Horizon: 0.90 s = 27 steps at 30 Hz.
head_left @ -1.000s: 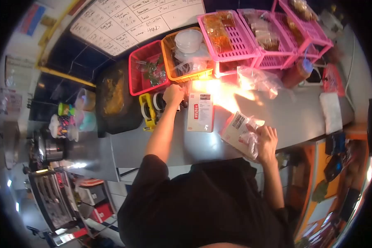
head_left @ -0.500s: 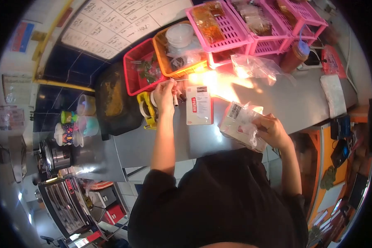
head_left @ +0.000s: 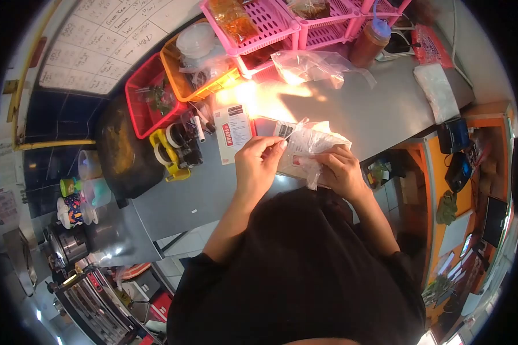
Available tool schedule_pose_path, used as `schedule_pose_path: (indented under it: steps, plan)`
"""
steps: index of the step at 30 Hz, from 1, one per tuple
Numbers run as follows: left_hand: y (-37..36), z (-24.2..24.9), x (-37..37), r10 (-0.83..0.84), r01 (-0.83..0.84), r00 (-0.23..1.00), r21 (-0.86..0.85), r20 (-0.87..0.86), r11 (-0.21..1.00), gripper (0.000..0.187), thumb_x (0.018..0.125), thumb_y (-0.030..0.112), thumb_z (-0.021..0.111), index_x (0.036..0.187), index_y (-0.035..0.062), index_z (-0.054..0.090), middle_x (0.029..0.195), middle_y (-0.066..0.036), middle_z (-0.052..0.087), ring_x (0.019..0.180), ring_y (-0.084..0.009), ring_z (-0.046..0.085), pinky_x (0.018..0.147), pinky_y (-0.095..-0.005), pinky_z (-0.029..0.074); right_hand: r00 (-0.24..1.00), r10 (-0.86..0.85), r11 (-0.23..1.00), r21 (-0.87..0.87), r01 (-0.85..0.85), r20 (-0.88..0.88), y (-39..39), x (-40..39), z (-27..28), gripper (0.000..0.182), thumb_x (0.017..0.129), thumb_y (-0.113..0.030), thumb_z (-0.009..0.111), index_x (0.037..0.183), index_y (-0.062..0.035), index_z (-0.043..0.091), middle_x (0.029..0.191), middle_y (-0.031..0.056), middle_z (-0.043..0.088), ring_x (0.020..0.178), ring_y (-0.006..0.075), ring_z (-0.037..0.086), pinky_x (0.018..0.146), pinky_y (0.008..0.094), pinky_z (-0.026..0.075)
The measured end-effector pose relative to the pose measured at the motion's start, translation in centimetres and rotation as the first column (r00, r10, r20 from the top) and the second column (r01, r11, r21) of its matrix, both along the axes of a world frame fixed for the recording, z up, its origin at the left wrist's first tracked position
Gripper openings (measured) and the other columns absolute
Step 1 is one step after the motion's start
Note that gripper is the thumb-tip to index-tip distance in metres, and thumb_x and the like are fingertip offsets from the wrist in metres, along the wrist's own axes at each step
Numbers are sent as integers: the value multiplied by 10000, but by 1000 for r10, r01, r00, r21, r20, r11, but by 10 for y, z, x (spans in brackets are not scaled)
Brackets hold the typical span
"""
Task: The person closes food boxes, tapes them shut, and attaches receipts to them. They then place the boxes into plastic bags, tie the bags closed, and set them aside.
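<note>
My right hand (head_left: pixel 342 169) is closed, pinching a crumpled clear plastic bag (head_left: pixel 309 140). The bag overlaps a white printed box (head_left: pixel 288 165) at the front of the grey counter (head_left: pixel 380 103). Close to the bag's left side, my left hand (head_left: pixel 261 164) has thumb and forefinger pinched together on a thin pale strip (head_left: pixel 286 138), too small to make out well. Just beyond that hand lies another white box (head_left: pixel 233 133) with a red label. My fingers and the plastic hide part of the box beneath the bag.
A yellow tape dispenser (head_left: pixel 173 155) and marker pens (head_left: pixel 200 129) sit left of the boxes. Behind stand a red basket (head_left: pixel 137 103), an orange basket (head_left: pixel 175 72) and pink racks (head_left: pixel 296 34). Loose plastic (head_left: pixel 308 66) lies by the racks; a white bundle (head_left: pixel 437 92) is at right.
My left hand has come from beside the baskets toward the bag, near my right hand. The right hand still grips the plastic. The whole view has shifted, so the counter's things appear further left and up.
</note>
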State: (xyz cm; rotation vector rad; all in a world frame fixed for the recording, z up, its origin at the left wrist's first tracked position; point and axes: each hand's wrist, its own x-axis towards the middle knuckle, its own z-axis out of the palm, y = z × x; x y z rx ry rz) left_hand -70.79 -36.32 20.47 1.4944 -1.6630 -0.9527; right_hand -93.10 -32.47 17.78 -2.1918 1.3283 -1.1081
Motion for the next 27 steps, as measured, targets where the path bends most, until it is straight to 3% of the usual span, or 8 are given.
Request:
schedule_pose_path:
  steps: [2,4,8,10,13,19,25,27]
  plan:
    - [-5,6,5,43,-19,985,145,-166,989,162,933,163,715,989,15,751,864,-30,693,707,-138,656,646,-269,519,1000,0,999,-34,0,19,0,1,-6,292,676,33,710,953,-57,693,834,76,696,784,274,662,751,374,522]
    - [-10,2,13,203,96,733,394,-649,914,167,941,166,706,1002,16,747,867,-29,698,709,-128,638,647,-263,511,1000,-8,998,-62,9,28,1,1,-10,314,671,33,715,969,-63,695,854,69,704,796,270,666,748,376,527]
    - [-13,3,13,182,267,630,430,-755,862,136,950,122,686,1025,24,742,878,-27,696,738,-116,633,653,-264,508,1000,24,998,-50,-24,12,1,-4,-12,355,658,1,744,1001,-80,701,878,52,709,843,254,667,763,364,525]
    - [-11,-8,-4,-28,22,995,-69,-90,997,133,861,87,753,993,71,746,761,-45,652,663,-135,604,626,-286,504,999,33,999,-37,-32,17,3,-3,-10,356,657,-18,750,1002,-90,704,888,42,706,879,247,664,779,362,522]
    - [-6,-21,-7,-232,334,933,-430,274,839,200,781,22,749,971,83,739,807,-39,652,732,-205,635,658,-330,530,994,-31,987,-162,15,-101,2,6,8,388,641,-71,771,1020,-118,705,964,22,697,965,227,643,843,391,502]
    - [13,-15,-5,-241,347,927,-415,286,841,263,721,-9,737,962,97,741,875,-25,668,802,-244,648,702,-356,546,871,-219,961,-251,115,-440,6,17,24,268,706,-113,715,969,-139,672,1046,5,669,979,199,624,881,445,463]
    - [30,-12,-13,-267,268,963,-58,13,962,160,830,55,723,988,54,745,833,-81,690,728,-258,658,666,-332,550,903,-193,937,200,285,-384,10,27,43,197,809,-151,666,988,-66,661,877,75,694,769,220,667,784,393,516]
    - [28,-3,-15,-246,264,960,137,-131,955,137,870,87,715,991,29,743,803,-85,696,688,-236,661,635,-316,545,929,-371,572,790,221,8,-2,18,42,152,936,-107,583,1015,-16,675,795,67,707,672,181,676,617,322,501]
